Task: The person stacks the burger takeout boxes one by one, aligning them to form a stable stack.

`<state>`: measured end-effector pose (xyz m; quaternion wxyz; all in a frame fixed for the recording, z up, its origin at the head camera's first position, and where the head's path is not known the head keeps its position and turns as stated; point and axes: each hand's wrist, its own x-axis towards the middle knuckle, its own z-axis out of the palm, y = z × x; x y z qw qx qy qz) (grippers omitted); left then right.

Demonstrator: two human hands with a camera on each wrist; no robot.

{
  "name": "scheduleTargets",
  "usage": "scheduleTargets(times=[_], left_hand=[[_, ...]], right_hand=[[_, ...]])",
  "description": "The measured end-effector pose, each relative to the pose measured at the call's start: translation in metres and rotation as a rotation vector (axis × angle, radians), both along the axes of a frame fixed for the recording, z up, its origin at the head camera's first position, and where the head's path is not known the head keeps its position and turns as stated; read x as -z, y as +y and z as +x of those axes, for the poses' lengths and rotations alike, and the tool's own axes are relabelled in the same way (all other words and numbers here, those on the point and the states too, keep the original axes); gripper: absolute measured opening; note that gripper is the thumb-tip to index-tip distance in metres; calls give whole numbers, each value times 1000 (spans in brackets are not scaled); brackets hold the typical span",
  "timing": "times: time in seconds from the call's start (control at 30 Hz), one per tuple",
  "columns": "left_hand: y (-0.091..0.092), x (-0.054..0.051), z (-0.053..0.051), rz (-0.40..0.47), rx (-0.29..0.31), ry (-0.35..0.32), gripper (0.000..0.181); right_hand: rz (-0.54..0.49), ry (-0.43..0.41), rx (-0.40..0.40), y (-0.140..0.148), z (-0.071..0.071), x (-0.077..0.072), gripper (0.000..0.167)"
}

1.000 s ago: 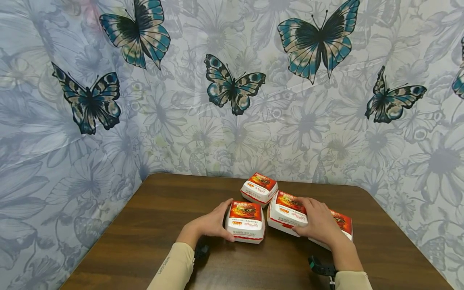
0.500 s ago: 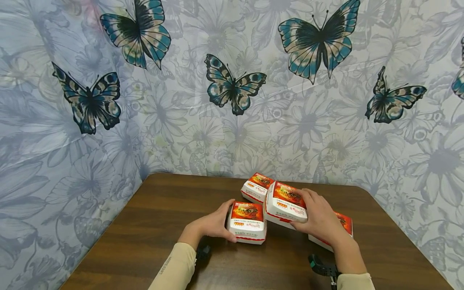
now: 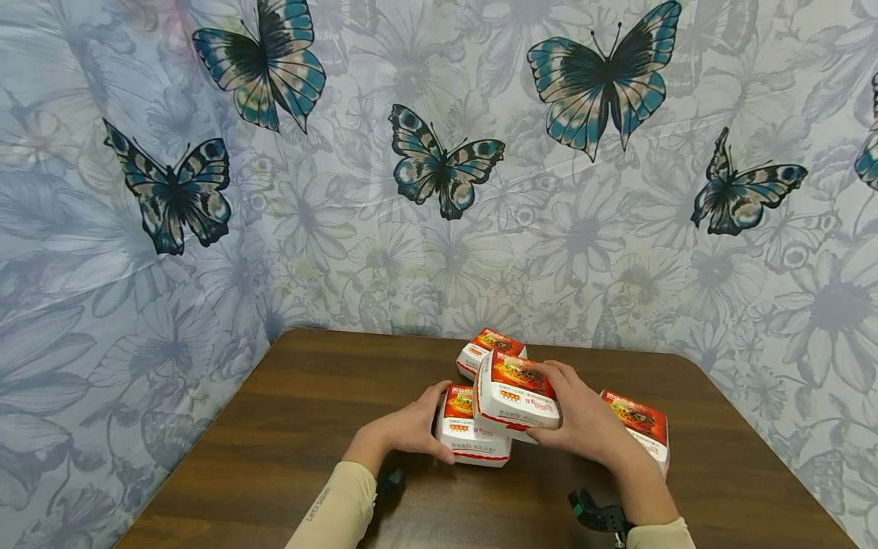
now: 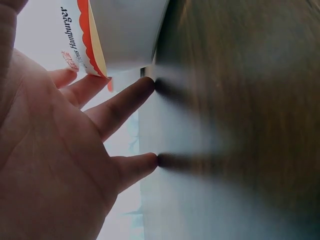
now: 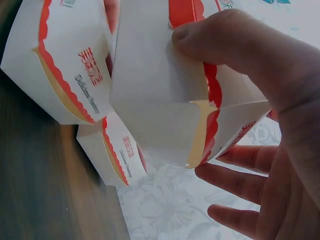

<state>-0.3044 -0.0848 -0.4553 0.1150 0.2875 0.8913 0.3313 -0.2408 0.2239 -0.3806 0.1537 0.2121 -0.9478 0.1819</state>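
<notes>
The right hand [image 3: 576, 415] holds a white-and-red cardboard hamburger box [image 3: 511, 398] above the brown wooden table [image 3: 309, 396], thumb on one side, fingers along the other. The left hand [image 3: 411, 427] has its fingers spread wide and fairly straight, touching a matching left-hand box [image 3: 472, 446] partly hidden behind the held one; whether the boxes touch, I cannot tell.

An indoor corner, home or studio I can't tell: pale grey floral wall covering [image 3: 329, 221], printed teal-and-black butterflies [image 3: 446, 166], dark brown wooden table [image 3: 274, 412].
</notes>
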Motion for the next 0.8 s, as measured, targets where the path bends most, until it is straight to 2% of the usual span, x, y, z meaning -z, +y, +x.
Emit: scheduleTargets(times=[0.3, 0.63, 0.8], left_hand=[[2, 0, 1, -11, -11, 1, 127], [3, 1, 1, 7, -4, 26, 126], [4, 1, 2, 7, 9, 49, 125]], right_hand=[[-38, -53, -42, -7, -4, 10, 93], [-23, 13, -73, -16, -7, 17, 91], [-27, -3, -74, -20, -6, 19, 91]])
